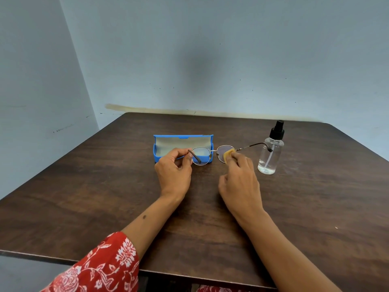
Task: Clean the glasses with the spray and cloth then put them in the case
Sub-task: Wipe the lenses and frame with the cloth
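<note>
Thin metal-framed round glasses (210, 151) are held above the dark wooden table (105, 197), lenses facing me. My left hand (173, 171) pinches the frame at its left hinge, where the left temple is folded in. My right hand (240, 182) pinches a small yellow cloth (229, 154) against the right lens. The right temple sticks out to the right, its tip in front of the spray bottle (270, 152). Behind the glasses, an open blue case (166, 142) with a beige lining lies on the table.
The clear spray bottle with a black pump top stands upright at the right, partly filled with liquid. Pale blue walls (210, 60) close off the table's far edge and the left side. A red patterned sleeve (101, 266) covers my left forearm near the front edge.
</note>
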A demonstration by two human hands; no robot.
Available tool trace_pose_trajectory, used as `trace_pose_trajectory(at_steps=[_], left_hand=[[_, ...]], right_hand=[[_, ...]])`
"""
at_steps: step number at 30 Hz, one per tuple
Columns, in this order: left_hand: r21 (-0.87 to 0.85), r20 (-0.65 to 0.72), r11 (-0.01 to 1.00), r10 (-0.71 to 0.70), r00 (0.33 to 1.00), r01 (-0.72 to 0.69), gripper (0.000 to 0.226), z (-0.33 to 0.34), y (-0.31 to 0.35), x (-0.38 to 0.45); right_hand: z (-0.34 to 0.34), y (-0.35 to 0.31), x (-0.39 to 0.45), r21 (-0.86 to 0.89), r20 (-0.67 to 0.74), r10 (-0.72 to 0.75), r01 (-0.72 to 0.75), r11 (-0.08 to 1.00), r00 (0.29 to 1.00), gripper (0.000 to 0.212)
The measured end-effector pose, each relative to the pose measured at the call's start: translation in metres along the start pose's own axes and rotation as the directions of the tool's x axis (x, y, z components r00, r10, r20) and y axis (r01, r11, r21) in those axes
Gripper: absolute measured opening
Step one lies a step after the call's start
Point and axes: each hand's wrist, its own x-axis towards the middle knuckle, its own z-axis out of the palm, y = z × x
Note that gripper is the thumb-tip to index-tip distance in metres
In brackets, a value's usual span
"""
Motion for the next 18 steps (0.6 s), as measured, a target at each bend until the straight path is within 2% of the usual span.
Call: trace_pose_trajectory(at_steps=[3,7,12,16,18], left_hand=[[0.0,-0.013,1.0,0.0,1.0,0.0,0.009,-0.0006,-0.0016,0.0015],[0.0,-0.01,1.0,-0.002,1.0,0.002,0.007,0.0008,-0.0018,0.0011],[0.012,-0.017,1.0,0.013,1.0,-0.013,0.01,-0.0004,-0.0035,0.0021],[0.004,-0.009,1.0,0.013,1.0,-0.012,0.01,0.0003,-0.0036,0.0014],[0.021,-0.005,0.999,0.024,1.0,-0.024,0.011,0.0001,-0.0029,0.001]], right_hand=[[0.0049,-0.0007,-0.0015,0.057,-0.017,-0.04,0.04,0.998,0.999,0.046],[0.0014,0.0034,0.0018,0.067,-0.059,0.092,-0.088,0.994,0.994,0.044],[0.0049,-0.0006,-0.0027,0.067,-0.027,-0.035,0.037,0.997,0.999,0.047],[0.0005,0.0013,-0.0003,0.06,-0.035,0.119,-0.117,0.991,0.992,0.046],[-0.0001,-0.0001,-0.001,0.046,-0.011,0.078,-0.078,0.996,0.997,0.045]])
